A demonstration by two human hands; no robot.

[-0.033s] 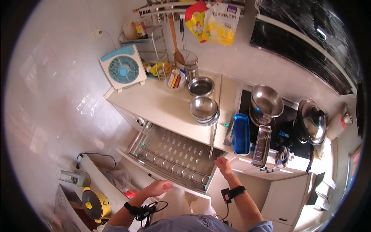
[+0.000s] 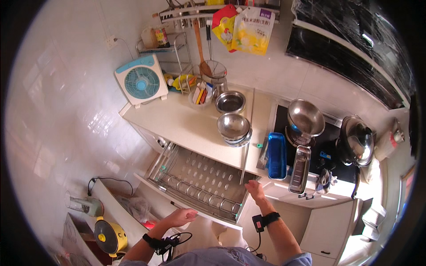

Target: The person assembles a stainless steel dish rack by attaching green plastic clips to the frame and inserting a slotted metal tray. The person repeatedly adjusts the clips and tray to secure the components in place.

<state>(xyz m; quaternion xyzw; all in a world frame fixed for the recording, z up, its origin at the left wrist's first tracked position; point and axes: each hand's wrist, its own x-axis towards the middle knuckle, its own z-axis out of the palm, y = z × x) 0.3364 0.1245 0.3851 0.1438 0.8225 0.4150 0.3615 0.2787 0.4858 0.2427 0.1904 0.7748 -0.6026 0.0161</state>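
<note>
Looking down from the head view, the person stands over a pulled-out metal dish-rack drawer with a perforated steel tray and wire dividers (image 2: 199,177), which sits open and holds no dishes just below the pale tabletop (image 2: 177,122). The left hand (image 2: 183,217) rests loosely curled on the white front edge of the drawer, fingers bent but gripping nothing that shows. The right hand (image 2: 254,189) lies at the drawer's right front corner, fingers partly spread and touching the rim; whether it actually pinches the rim cannot be told. Both wrists carry dark straps with cables. By the look of it, the step in hand is handling the drawer itself, either fully extending it or getting ready to load it; any further move calls for an even push or pull from both hands so the rack does not skew on its runners. On the tabletop above stand a stack of shiny steel bowls (image 2: 234,127) and a single steel bowl (image 2: 230,102) behind it, with a white-and-blue box fan (image 2: 142,81) to the left. Right of them lie a blue rectangular tray (image 2: 276,155), a steel wok on the dark cooktop (image 2: 305,118) and a lidded steel pot (image 2: 357,139). White wall tiles surround the corner, and a yellow round appliance (image 2: 109,236) sits on the floor at lower left.
</note>
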